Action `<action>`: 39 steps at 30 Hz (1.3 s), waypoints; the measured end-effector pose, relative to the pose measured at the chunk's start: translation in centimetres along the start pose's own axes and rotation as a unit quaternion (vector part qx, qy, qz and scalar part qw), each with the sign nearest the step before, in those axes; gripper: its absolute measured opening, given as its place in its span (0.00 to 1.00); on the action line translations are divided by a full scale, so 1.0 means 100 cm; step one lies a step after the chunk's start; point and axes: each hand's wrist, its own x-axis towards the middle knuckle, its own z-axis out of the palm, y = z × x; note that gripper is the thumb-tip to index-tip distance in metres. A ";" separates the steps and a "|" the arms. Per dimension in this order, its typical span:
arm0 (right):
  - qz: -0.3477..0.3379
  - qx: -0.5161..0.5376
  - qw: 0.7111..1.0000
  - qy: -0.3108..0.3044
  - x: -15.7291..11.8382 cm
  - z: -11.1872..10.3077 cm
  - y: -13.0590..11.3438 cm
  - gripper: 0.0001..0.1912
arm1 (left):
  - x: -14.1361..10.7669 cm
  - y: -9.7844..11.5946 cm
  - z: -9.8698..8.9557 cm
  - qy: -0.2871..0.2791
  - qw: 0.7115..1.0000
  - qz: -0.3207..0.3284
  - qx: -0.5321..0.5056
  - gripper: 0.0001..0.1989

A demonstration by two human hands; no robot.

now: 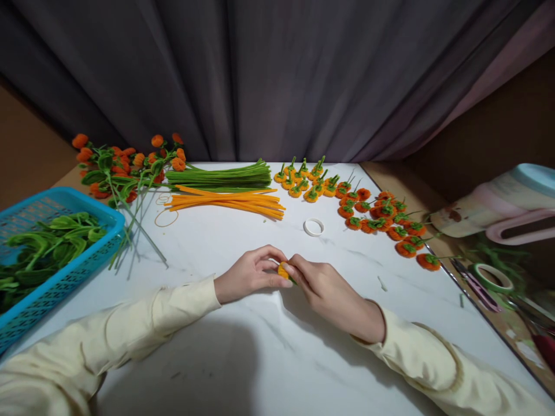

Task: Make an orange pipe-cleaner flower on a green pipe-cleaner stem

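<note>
A small yellow-orange fuzzy piece with a bit of green at its lower side is pinched between both hands above the white table. My left hand holds it from the left, fingers curved around it and thumb below. From the right, my right hand grips the same piece, its fingers partly covering it. Beyond the hands lie a bundle of orange stems and a bundle of green stems. A white ring of tape rests just past my right hand.
Yellow pumpkin-like pieces and orange ones stand at the back right. A blue basket with green leaves is at left, near stemmed orange pieces. A large cup, green tape and scissors are at right.
</note>
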 end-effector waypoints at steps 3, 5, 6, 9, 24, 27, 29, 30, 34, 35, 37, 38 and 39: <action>0.011 0.037 0.999 -0.005 0.000 -0.003 -0.001 0.12 | 0.000 0.001 0.000 0.005 1.000 0.009 0.010 0.18; 0.029 0.062 0.998 -0.011 -0.001 -0.006 -0.002 0.12 | 0.000 0.001 0.000 0.011 1.000 0.020 0.016 0.18; 0.034 0.071 0.997 -0.014 -0.002 -0.008 -0.002 0.12 | 0.000 0.001 0.000 0.015 0.999 0.025 0.017 0.17; 0.030 0.080 0.996 -0.015 -0.005 -0.014 -0.003 0.06 | 0.000 0.001 0.000 0.030 0.998 0.040 0.023 0.17; 0.017 0.054 0.995 0.076 -0.010 -0.006 -0.013 0.04 | 0.000 0.000 0.000 0.013 0.998 0.049 0.023 0.16; 0.034 0.053 0.994 0.086 -0.009 -0.001 -0.011 0.07 | -0.001 -0.001 0.001 0.013 0.998 0.054 0.027 0.16; 0.039 0.054 0.994 0.085 -0.008 0.002 -0.009 0.08 | -0.001 -0.001 0.002 0.017 0.998 0.057 0.029 0.16; 0.039 0.053 0.994 0.084 -0.007 0.002 -0.008 0.08 | -0.001 0.000 0.002 0.017 0.998 0.058 0.028 0.16; 0.039 0.050 0.994 0.085 -0.006 0.002 -0.009 0.07 | -0.001 0.000 0.002 0.015 0.998 0.056 0.020 0.16; 0.038 0.051 0.994 0.086 -0.006 0.002 -0.010 0.07 | -0.001 0.000 0.002 0.015 0.998 0.056 0.017 0.16; 0.036 0.054 0.994 0.089 -0.006 0.001 -0.011 0.07 | -0.001 -0.001 0.001 0.015 0.998 0.054 0.013 0.17; 0.036 0.055 0.994 0.090 -0.006 0.000 -0.012 0.06 | -0.001 -0.001 0.000 0.015 0.998 0.054 0.011 0.17; 0.036 0.055 0.994 0.090 -0.006 0.000 -0.012 0.06 | -0.001 -0.001 0.000 0.015 0.998 0.055 0.011 0.17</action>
